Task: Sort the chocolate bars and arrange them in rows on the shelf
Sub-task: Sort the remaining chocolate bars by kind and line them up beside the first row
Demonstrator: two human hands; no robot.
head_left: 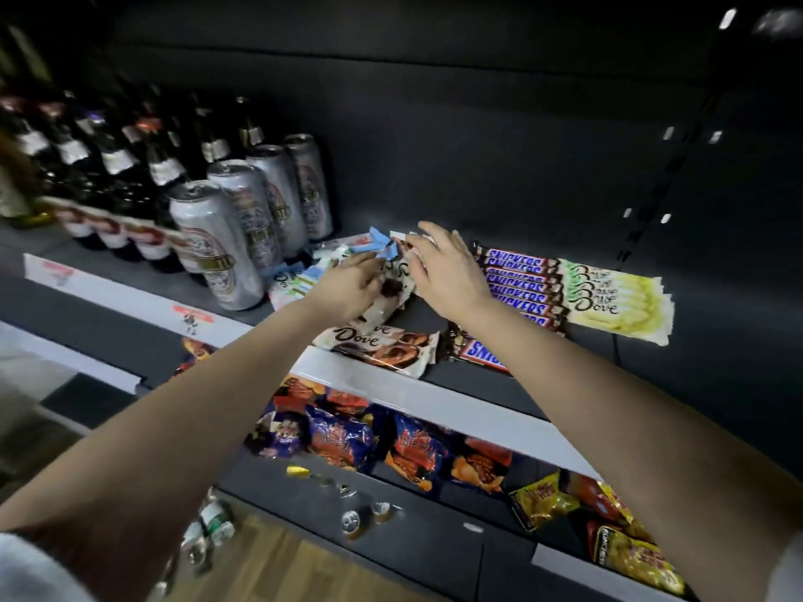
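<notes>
**Hands.** My left hand (347,291) and my right hand (449,278) reach past the front edge to the middle of the dark grey metal shelf (143,275). They are close together but apart. The fingers of my left hand curl over a white-and-brown Dove bar (393,293) on top of a loose heap. The fingers of my right hand are spread and nearly straight, and their tips rest on the far side of that heap.

**Left half of the shelf.** Dark glass bottles (117,167) with pale neck labels stand in ranks towards the back left corner. Tall silver drink cans (217,245) stand in a line from the front towards the back, just left of the heap.

**Lower shelf.** Orange-and-blue snack bags (347,441) lie below the white price strip (434,404), with yellow snack bags (543,501) further right.

**Sorted rows.** A row of brown-and-blue Snickers bars (517,288) lies overlapped just right of my right hand. Touching its right side, a row of yellow-and-white Dove bars (617,302) runs towards the right end of the shelf.

**Unsorted.** The heap of blue-and-white wrapped bars (304,275) sits under my left hand, beside the cans.

**Front edge.** Flat brown-and-cream Dove bars (378,345) lie against the price strip. A single Snickers bar (482,354) lies just right of them, partly under my right forearm.
</notes>
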